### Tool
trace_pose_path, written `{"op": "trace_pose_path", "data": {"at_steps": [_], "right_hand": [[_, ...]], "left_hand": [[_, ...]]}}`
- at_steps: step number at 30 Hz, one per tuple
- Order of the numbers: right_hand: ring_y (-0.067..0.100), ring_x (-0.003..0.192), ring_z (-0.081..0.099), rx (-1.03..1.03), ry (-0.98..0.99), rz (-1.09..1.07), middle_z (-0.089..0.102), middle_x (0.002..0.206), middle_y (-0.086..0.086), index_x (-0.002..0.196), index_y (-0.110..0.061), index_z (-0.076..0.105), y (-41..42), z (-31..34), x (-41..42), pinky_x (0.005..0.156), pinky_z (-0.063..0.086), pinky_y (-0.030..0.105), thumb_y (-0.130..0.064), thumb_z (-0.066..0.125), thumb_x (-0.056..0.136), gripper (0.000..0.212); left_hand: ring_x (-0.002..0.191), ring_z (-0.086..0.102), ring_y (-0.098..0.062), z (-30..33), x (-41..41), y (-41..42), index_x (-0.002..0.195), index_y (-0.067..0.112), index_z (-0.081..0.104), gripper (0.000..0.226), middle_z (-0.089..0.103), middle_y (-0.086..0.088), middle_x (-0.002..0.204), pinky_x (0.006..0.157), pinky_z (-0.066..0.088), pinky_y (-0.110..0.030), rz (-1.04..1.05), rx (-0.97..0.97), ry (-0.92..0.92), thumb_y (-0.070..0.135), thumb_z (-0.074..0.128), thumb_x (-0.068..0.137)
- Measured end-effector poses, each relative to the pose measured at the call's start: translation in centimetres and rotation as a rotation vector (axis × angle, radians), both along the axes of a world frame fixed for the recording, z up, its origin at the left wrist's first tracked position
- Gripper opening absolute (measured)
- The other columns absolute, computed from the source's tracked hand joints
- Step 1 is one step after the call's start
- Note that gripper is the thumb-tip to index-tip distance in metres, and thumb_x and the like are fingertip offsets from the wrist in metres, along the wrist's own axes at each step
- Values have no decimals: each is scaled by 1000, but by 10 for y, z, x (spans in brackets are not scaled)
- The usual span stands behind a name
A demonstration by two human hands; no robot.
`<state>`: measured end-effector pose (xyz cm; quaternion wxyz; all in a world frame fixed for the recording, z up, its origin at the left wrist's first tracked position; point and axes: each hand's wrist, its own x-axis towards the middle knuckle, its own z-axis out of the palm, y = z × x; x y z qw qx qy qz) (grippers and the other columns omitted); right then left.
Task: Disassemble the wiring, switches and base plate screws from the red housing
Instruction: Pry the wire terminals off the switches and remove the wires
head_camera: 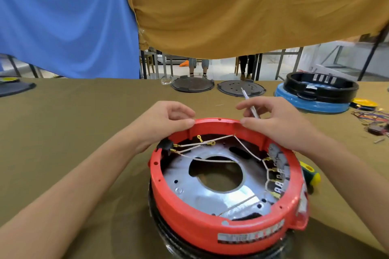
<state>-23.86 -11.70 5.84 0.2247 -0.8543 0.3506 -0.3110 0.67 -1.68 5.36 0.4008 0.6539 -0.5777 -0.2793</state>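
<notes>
Olive-cloth table (pixel 84 132): my left hand (pixel 166 120) pinches red housing (pixel 210 225) rim, 11 o'clock; right hand (pixel 273 120) grips white tool (pixel 250 103), 1 o'clock.

Olive-brown cloth (pixel 73 132) spread over the table. Hanging behind it, a blue sheet (pixel 63 17) on the left beside a mustard-yellow sheet (pixel 242 6) on the right. Along the far edge, two dark round plates (pixel 192 84) (pixel 240 88) side by side, the right one pierced with small holes. Further right, a black ring housing (pixel 320 86) stacked on a blue one (pixel 311 104). Near the right edge, a tangle of coloured loose wires (pixel 372 118) and a yellow disc (pixel 364 103). At far left, a dark flat piece (pixel 14 88), partly cut off. Beyond the table, legs of standing people (pixel 199 65) and metal frames.
</notes>
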Motion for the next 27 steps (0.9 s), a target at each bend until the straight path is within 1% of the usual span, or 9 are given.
{"op": "trace_pose_path", "data": {"at_steps": [1,4,8,13,15,18,21,23,27], "right_hand": [[-1,96,61,-8,-3,13,68,103,-12,115,-35,69,0,0,0,86,49,24,-27,72,85,31],[1,108,62,46,54,58,66,115,-15,126,-35,64,-1,-2,0,97,49,26,-26,73,86,41],[-1,88,67,53,130,57,70,103,-15,113,-39,70,-2,-2,1,81,53,20,-17,69,87,34],[0,58,54,-11,154,3,60,69,-12,84,-40,75,-7,3,-8,59,41,25,-19,62,84,24],[4,62,57,-9,114,10,63,70,-8,85,-39,74,-10,4,-10,60,44,30,-17,58,90,27],[12,74,64,2,8,45,69,79,-8,100,-39,68,-10,4,-8,78,53,41,-15,49,99,31],[11,81,63,-17,-14,102,70,85,-12,125,-43,51,-9,0,-6,84,50,38,-18,43,103,34],[12,91,62,-46,35,102,70,92,-17,136,-39,47,-9,-2,-5,83,47,33,-20,42,105,36],[1,94,63,-26,133,123,69,99,-17,119,-34,61,-5,2,-4,84,49,28,-19,46,104,26]], "left_hand": [[93,71,-32,-1,-1,-1,112,23,68,21,76,4,104,89,57,-48,-9,4,21,28,70,91],[95,70,-9,5,10,4,112,34,66,21,72,9,109,77,55,-27,-57,142,-28,36,67,91],[92,70,-11,13,20,14,115,32,66,25,73,4,109,75,54,-28,-174,330,-102,19,63,93],[92,71,-14,1,3,4,115,22,70,24,76,2,106,86,52,-35,-153,149,32,11,62,95],[98,72,-19,-6,-2,1,116,17,69,23,76,-1,109,93,54,-39,-123,99,117,8,60,97],[102,70,-16,-5,-2,3,117,27,66,22,74,7,112,96,53,-38,-113,78,82,20,63,97],[104,66,-19,8,4,13,115,41,62,37,69,12,114,88,53,-34,-165,236,-80,32,70,80],[108,63,-28,15,4,18,118,40,60,50,65,6,119,89,53,-43,-218,302,-116,26,62,70],[107,64,-32,17,2,19,120,33,65,54,65,-2,120,96,50,-50,-276,210,-111,16,58,70]]}}
